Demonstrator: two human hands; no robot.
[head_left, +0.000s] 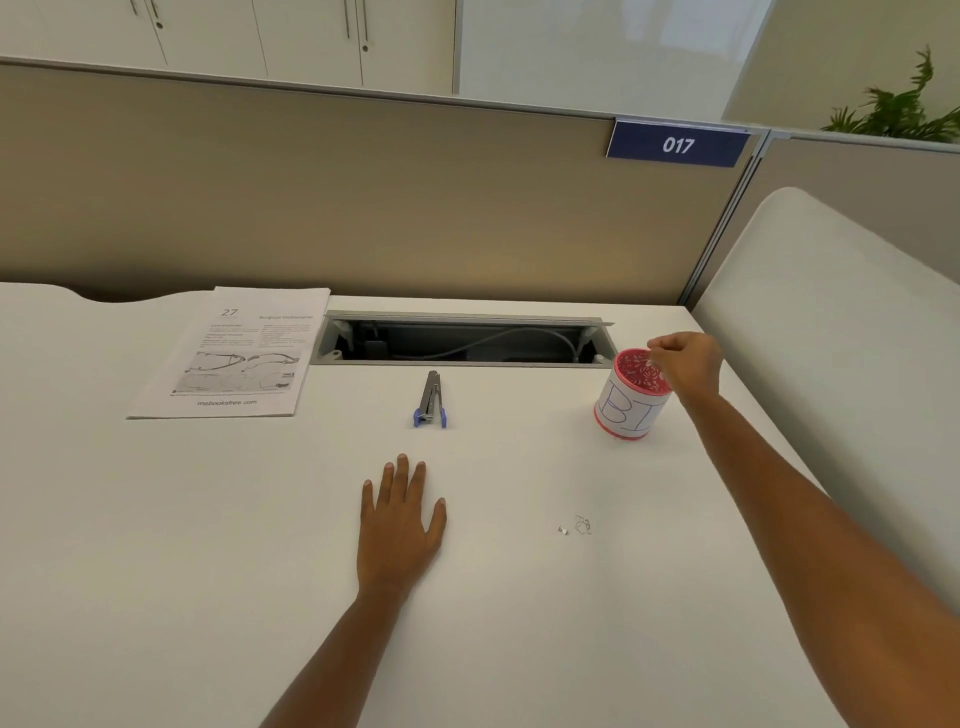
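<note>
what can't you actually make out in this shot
Head view:
Right hand: its curled fingers hide whether they pinch anything over the pink cup.
Cup label: lettering past "BI" curves out of sight.
Metal bits on the desk: too small to identify.
Printed sheet: body text blurred.

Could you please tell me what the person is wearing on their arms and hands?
Nothing shows: the left hand and right hand are bare, without gloves, rings or a watch, and both forearms are uncovered, with no sleeves in view.
</note>
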